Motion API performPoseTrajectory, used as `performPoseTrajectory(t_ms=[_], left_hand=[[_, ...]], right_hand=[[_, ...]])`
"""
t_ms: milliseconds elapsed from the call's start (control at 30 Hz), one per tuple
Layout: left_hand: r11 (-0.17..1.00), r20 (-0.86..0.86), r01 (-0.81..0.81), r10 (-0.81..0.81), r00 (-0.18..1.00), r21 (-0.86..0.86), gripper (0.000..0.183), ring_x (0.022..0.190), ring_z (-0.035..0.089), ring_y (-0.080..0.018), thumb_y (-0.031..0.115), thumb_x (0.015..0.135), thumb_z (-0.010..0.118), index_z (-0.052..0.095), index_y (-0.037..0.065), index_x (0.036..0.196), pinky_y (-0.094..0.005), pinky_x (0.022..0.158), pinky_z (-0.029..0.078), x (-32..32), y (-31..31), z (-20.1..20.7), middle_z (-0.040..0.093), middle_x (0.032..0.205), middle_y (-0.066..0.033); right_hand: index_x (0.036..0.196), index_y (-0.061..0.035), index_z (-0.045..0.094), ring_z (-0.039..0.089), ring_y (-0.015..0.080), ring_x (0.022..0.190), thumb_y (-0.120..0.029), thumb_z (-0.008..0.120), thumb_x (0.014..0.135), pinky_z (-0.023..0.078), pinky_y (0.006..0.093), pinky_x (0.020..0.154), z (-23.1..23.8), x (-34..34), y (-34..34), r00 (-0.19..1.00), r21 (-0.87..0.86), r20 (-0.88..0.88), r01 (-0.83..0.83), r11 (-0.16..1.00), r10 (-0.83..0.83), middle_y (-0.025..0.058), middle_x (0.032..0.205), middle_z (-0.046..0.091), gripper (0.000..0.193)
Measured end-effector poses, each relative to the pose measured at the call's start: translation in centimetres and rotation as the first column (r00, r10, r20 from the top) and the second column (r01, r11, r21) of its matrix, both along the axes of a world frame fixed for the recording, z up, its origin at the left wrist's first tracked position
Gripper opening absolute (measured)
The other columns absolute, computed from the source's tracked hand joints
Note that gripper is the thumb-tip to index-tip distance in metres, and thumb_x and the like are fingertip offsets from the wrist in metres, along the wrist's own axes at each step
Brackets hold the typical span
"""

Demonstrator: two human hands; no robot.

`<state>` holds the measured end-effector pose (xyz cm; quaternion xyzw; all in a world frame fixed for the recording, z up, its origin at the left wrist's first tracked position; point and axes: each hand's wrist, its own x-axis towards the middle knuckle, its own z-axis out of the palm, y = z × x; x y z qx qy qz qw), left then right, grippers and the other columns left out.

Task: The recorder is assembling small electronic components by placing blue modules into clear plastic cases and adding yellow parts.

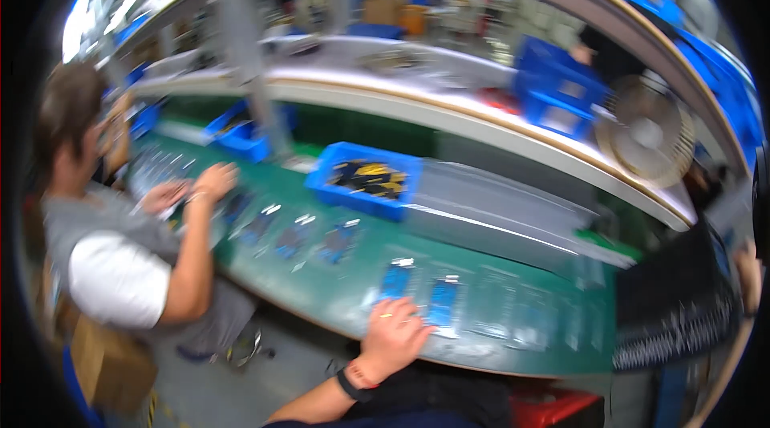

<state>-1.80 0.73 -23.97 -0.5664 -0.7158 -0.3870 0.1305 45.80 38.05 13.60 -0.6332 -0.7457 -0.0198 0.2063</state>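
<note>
My left hand [395, 338], with a ring and two wristbands, rests at the bench's near edge. Its bent fingers close over the lower end of a clear packet with a blue piece [396, 279]; whatever lies under them is hidden. Just right of it is a second blue piece in a clear packet [443, 301]. Several clear packets [489, 304] without a blue piece continue the row to the right. At the far right rim, my right hand [749, 275] is beside a black crate [674, 300], blurred and partly cut off, so its fingers cannot be made out.
A blue bin [365, 179] with black and yellow pieces stands at the back of the green bench [313, 288]. Clear sheeting [497, 207] lies right of it. At left, a co-worker [120, 243] handles packets. A shelf [449, 111] holding a fan [648, 131] runs above.
</note>
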Motion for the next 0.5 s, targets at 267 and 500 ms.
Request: performPoseTrajectory(t_ms=[267, 500], left_hand=[[0.995, -0.055, 0.064, -0.060, 0.997, 0.082, 0.019, 0.099, 0.059, -0.0380, 0.016, 0.077, 0.076, 0.064, 0.004, 0.085, -0.0496, 0.090, 0.045, 0.4, 0.4, 0.9, 0.063, 0.101, -0.0157], [0.996, -0.112, 0.062, -0.054, 0.992, 0.071, 0.018, 0.093, 0.060, -0.0371, 0.015, 0.080, 0.076, 0.064, 0.004, 0.089, -0.0476, 0.084, 0.047, 0.9, 0.4, 2.3, 0.065, 0.098, -0.0148]], right_hand=[[0.101, 0.0033, 0.071, 0.068, 0.0377, 0.097, -0.025, 0.066, 0.081, 0.054, 0.0442, 0.082, -1.3, -3.3, 5.2, 0.873, -0.103, 0.476, 0.176, 0.979, -0.107, 0.0243, 0.104, 0.071, 0.035], [0.103, 0.0040, 0.072, 0.067, 0.0379, 0.103, -0.031, 0.073, 0.084, 0.052, 0.0439, 0.088, -1.2, -5.7, 4.6, 0.834, -0.098, 0.503, 0.315, 0.944, -0.227, 0.0246, 0.108, 0.069, 0.039]])
